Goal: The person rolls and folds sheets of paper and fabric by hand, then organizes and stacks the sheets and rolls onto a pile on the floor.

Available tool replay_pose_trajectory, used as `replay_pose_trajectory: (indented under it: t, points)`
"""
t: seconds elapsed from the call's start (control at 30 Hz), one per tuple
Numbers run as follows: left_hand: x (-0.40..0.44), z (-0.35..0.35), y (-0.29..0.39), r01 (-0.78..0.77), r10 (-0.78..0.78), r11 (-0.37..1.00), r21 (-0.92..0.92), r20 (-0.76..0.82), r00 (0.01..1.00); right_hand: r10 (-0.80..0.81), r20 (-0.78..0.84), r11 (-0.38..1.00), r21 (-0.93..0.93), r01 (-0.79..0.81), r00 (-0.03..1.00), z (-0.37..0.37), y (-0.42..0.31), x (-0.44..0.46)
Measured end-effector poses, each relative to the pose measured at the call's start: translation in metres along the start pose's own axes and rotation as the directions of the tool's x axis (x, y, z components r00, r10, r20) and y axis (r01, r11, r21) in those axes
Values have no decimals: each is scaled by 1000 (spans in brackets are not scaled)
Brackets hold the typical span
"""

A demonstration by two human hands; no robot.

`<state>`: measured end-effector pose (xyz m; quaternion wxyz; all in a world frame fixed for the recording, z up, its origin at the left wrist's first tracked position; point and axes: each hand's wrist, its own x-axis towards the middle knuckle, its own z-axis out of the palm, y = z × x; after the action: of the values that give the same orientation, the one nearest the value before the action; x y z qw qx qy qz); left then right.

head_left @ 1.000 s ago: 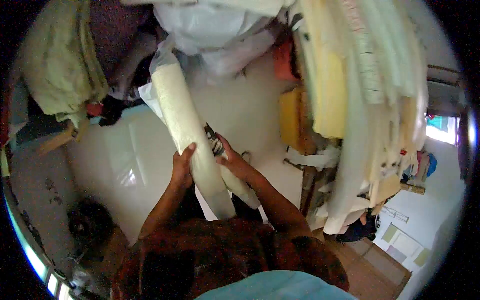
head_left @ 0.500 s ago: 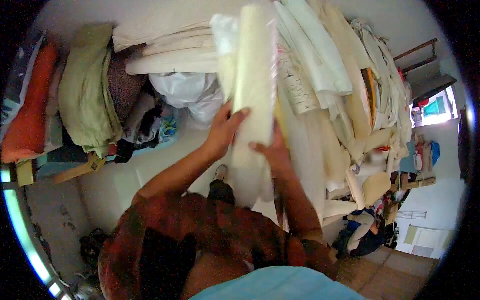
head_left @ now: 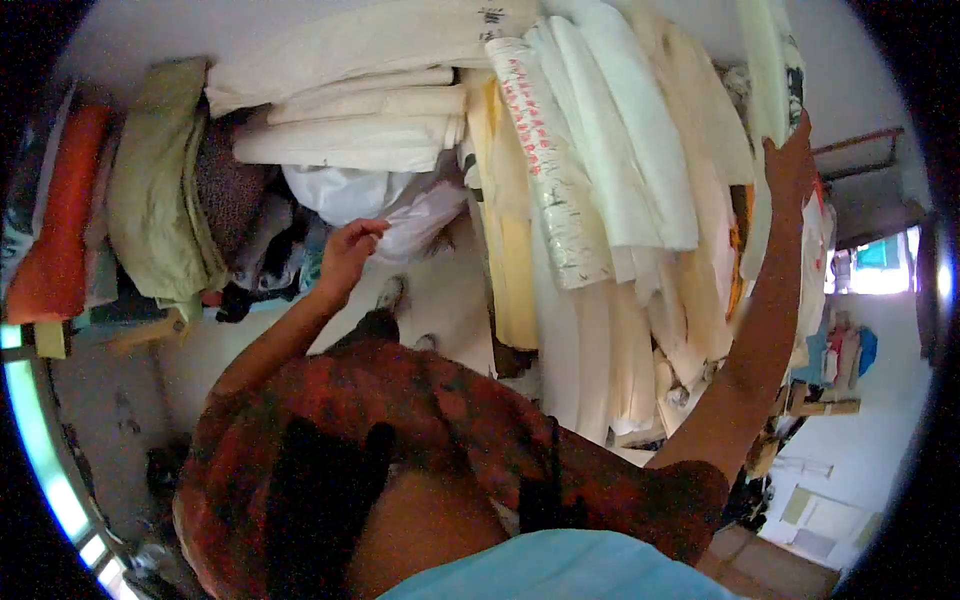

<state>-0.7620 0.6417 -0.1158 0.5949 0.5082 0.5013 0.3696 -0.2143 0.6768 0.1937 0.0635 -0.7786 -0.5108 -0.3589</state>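
Note:
My right hand (head_left: 789,160) is stretched far out to the upper right, its fingers closed round a pale fabric roll (head_left: 766,75) that stands upright with dark marks along one edge. Part of the roll's lower end runs behind my forearm. My left hand (head_left: 352,252) hangs in the air at the left with loosely bent fingers and nothing in them. Behind it are white plastic bags (head_left: 345,195). Between my hands lean several white and cream fabric rolls (head_left: 640,150), one wrapped in clear plastic with red print (head_left: 525,110).
Folded cream cloth (head_left: 350,145) is stacked above the bags. At the left hang an olive cloth (head_left: 160,190) and an orange cloth (head_left: 62,215). A metal bracket (head_left: 860,150) juts from the right wall. My shoe (head_left: 392,292) shows on the floor.
The pale roll has moved from in front of me to the far right in my right hand. My left hand has let go of it and moved left. The leaning rolls are now uncovered.

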Motion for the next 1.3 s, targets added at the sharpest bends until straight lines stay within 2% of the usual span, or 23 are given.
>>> replay_pose_trajectory:
  t: [0.03, 0.13, 0.17, 0.27, 0.3, 0.4, 0.43, 0.47, 0.5, 0.53, 0.57, 0.6, 0.63, 0.73, 0.8, 0.9, 1.0, 1.1, 1.13, 1.17, 1.23, 1.27, 1.3]
  points:
    - [8, -9, -2, 37, -39, 999, -27, -44, 998, -61, -22, 997, -51, 60, 998, 24, -4, 10]
    - [42, -35, 2, 127, -131, 991, -43, -110, 985, -19, 128, 989, -144, 38, 992, 111, -42, 52]
    - [57, -41, -18, 20, -26, 998, -58, -103, 994, -23, 182, 985, -166, 53, 983, 135, -46, 55]
    - [93, -61, -2, 110, -117, 990, -86, -85, 990, -53, 346, 997, -37, 70, 937, 201, -34, 41]
    - [104, -68, 2, 107, -125, 984, -143, -128, 984, -80, 395, 997, 42, 69, 915, 215, -29, 36]
    - [162, -89, -17, 10, -1, 997, 71, -133, 991, -167, 542, 952, 305, -7, 824, 251, -2, 17]
    - [185, -97, -20, -214, 255, 943, 256, -139, 957, -185, 576, 926, 373, -55, 796, 258, 7, 14]
    - [210, -108, -18, -222, 285, 908, 355, -137, 949, -197, 596, 902, 421, -94, 778, 260, 17, 13]
    - [225, -111, 1, -159, 284, 885, 437, -239, 928, -187, 587, 909, 408, -89, 787, 260, 28, 10]
    - [241, -125, 18, -376, 537, 728, 573, -136, 832, -179, 522, 950, 311, 10, 834, 269, 46, 14]
    - [261, -132, 35, -407, 603, 646, 646, -106, 791, -182, 454, 975, 200, 99, 872, 276, 54, 16]
    - [290, -141, 41, -398, 688, 478, 783, -53, 724, -203, 420, 967, 227, 114, 885, 270, 53, 19]
    - [307, -144, 61, -409, 714, 426, 807, -22, 700, -224, 387, 959, 253, 130, 895, 257, 49, 25]
    - [371, -158, 94, -349, 810, 61, 935, 158, 565, -270, 311, 954, 217, 209, 911, 234, 46, 31]
    - [373, -149, 117, -283, 653, 105, 953, 148, 742, -248, 319, 965, 164, 205, 915, 219, 28, 36]
    - [398, -148, 120, -255, 541, 17, 967, 205, 815, -306, 259, 936, 258, 240, 916, 198, -9, 28]
    - [386, -135, 153, -186, 341, 104, 977, 140, 930, -316, 271, 894, 406, 189, 909, 177, -76, 11]
    - [400, -140, 155, -187, 266, 1, 982, 180, 947, -401, 219, 789, 576, 214, 889, 130, -162, -7]
    - [408, -145, 153, -198, 211, 31, 980, 187, 959, -388, 278, 764, 631, 138, 879, 128, -185, -13]
    - [417, -151, 149, -207, 156, 63, 976, 195, 968, -334, 354, 696, 717, -24, 874, 119, -216, -24]
    - [420, -154, 151, -218, 74, 88, 972, 212, 974, -464, 440, 426, 872, -241, 769, 125, -260, -42]
    - [416, -151, 160, -224, 46, 79, 971, 221, 974, -509, 560, 323, 828, -458, 654, 112, -289, -42]
    - [412, -149, 164, -230, 19, 71, 971, 230, 973, -625, 492, 286, 866, -409, 605, 115, -307, -45]
